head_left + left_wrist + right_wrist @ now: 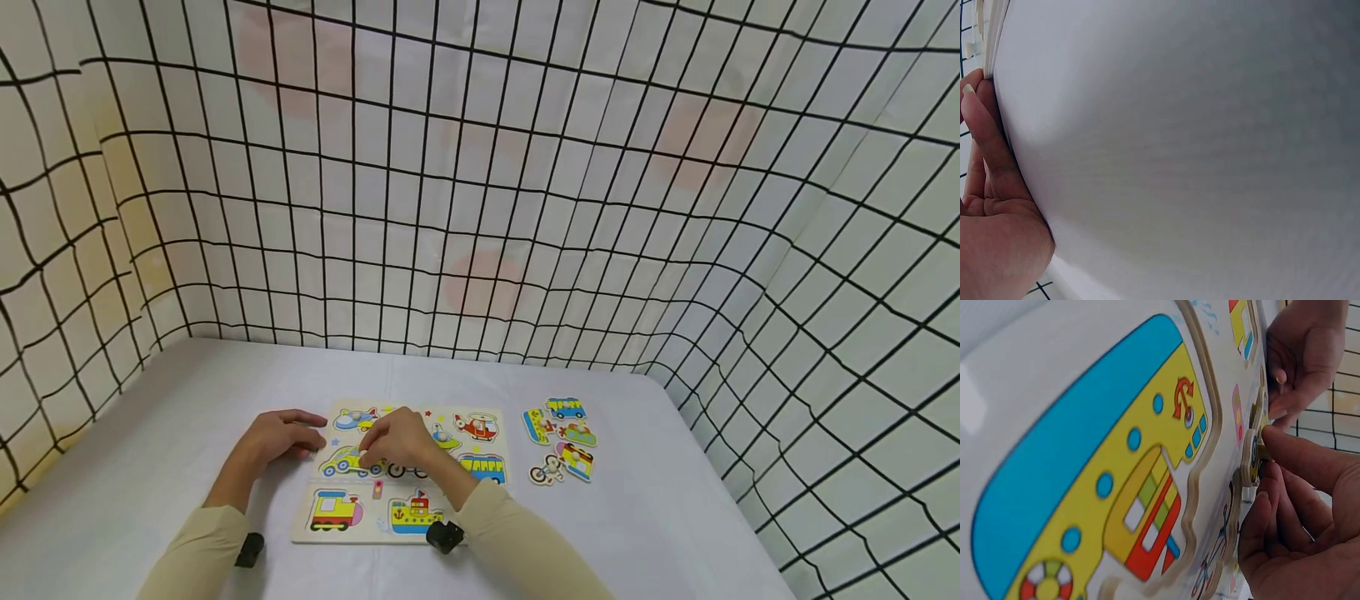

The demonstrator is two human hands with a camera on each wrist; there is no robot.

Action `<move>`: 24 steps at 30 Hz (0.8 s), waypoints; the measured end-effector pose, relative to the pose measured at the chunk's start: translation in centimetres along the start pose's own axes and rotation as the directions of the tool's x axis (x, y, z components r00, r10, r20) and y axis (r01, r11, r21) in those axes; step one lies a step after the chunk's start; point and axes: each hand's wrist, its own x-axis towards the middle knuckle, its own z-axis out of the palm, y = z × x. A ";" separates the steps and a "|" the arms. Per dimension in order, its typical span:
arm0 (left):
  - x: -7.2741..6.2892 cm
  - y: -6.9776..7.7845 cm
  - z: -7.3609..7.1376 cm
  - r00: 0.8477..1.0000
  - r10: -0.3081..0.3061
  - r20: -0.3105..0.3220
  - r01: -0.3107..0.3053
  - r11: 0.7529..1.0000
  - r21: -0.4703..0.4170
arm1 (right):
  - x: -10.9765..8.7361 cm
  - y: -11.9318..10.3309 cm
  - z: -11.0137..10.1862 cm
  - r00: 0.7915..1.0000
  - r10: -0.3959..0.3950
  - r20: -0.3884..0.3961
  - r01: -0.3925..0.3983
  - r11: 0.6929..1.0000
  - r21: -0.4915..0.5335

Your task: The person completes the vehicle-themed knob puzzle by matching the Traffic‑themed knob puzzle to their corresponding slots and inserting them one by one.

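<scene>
A wooden puzzle board [303,536] with printed vehicle pictures lies on the table. Over its left-middle part, my right hand [401,439] pinches a yellow car puzzle piece [341,461] between thumb and fingertips. The right wrist view has the car piece [1250,457] at the board's surface, partly hidden by the fingers. My left hand [276,437] rests at the board's left edge, its fingers relaxed and reaching to the rim. In the left wrist view the left hand [997,169] lies along the white tablecloth. Uncovered pictures include the train [333,510] and the ship [414,514].
Right of the board lies a loose group of pieces: a blue bus [566,407], a ship [536,425], a train [576,461], a bicycle [546,472] and a green-and-red piece [579,432]. Black netting [480,208] over white cloth surrounds the table.
</scene>
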 end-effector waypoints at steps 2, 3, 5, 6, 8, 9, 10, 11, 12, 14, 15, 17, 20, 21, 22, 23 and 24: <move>0.0 0.0 0.0 1.000 0.004 0.002 -0.004 1.000 0.006 | 0.1 -0.3 0.3 1.000 0.010 -0.004 -0.010 1.000 0.003; 0.0 0.0 0.0 1.000 0.007 0.003 -0.007 1.000 0.008 | 0.1 -0.4 0.4 1.000 0.009 -0.008 -0.009 1.000 0.005; 0.0 0.0 0.0 1.000 0.011 0.002 -0.011 1.000 0.012 | 0.2 -0.5 0.6 1.000 -0.001 -0.013 0.001 1.000 0.002; 0.0 0.0 0.0 1.000 0.013 0.004 -0.013 1.000 0.011 | 0.2 -0.6 0.7 1.000 -0.010 -0.016 0.010 1.000 -0.003; -0.1 0.0 0.0 1.000 0.017 0.006 -0.017 1.000 0.013 | 0.3 -0.8 0.9 0.999 -0.034 -0.019 0.033 0.999 -0.020; -0.1 0.0 0.0 1.000 0.017 0.006 -0.017 1.000 0.012 | 0.4 -0.9 1.0 0.999 -0.045 -0.021 0.044 0.999 -0.027; -0.1 0.0 0.0 1.000 0.017 0.006 -0.017 1.000 0.011 | 0.4 -0.9 1.1 0.998 -0.052 -0.022 0.051 0.998 -0.031; -0.1 0.0 0.0 1.000 0.018 0.006 -0.018 1.000 0.012 | 0.5 -1.0 1.1 0.998 -0.060 -0.023 0.059 0.998 -0.034; -0.1 0.0 0.0 1.000 0.019 0.007 -0.019 1.000 0.013 | 0.5 -1.1 1.2 0.998 -0.060 -0.024 0.059 0.998 -0.033; 0.0 0.0 0.1 1.000 0.018 0.009 -0.018 1.000 0.015 | 0.5 -1.2 1.3 0.998 -0.052 -0.029 0.051 0.998 -0.026; 0.0 0.0 0.0 1.000 0.023 0.011 -0.023 1.000 0.015 | 0.5 -1.3 1.4 0.999 -0.045 -0.028 0.044 0.999 -0.021; 0.1 -0.1 0.0 0.999 0.030 0.017 -0.030 1.000 0.010 | 0.4 -1.3 1.5 0.999 -0.025 -0.026 0.025 1.000 -0.011; 0.2 -0.1 -0.1 0.999 0.035 0.024 -0.035 0.999 -0.001 | 0.3 -1.4 1.6 1.000 0.002 -0.025 -0.003 1.000 -0.007; 0.2 -0.1 -0.1 0.999 0.039 0.027 -0.039 0.999 -0.004 | 0.3 -1.4 1.6 1.000 0.008 -0.022 -0.008 1.000 -0.005; 0.2 -0.1 -0.1 0.999 0.036 0.026 -0.035 0.999 -0.007 | 0.3 -1.4 1.6 1.000 0.014 -0.020 -0.015 1.000 -0.004; 0.2 -0.1 -0.1 0.999 0.037 0.028 -0.037 0.999 -0.006 | 0.3 -1.5 1.6 1.000 0.016 -0.019 -0.016 1.000 -0.002; 0.2 -0.2 -0.1 0.999 0.035 0.026 -0.034 0.999 -0.009 | 0.2 -1.5 1.6 1.000 0.017 -0.017 -0.017 1.000 -0.003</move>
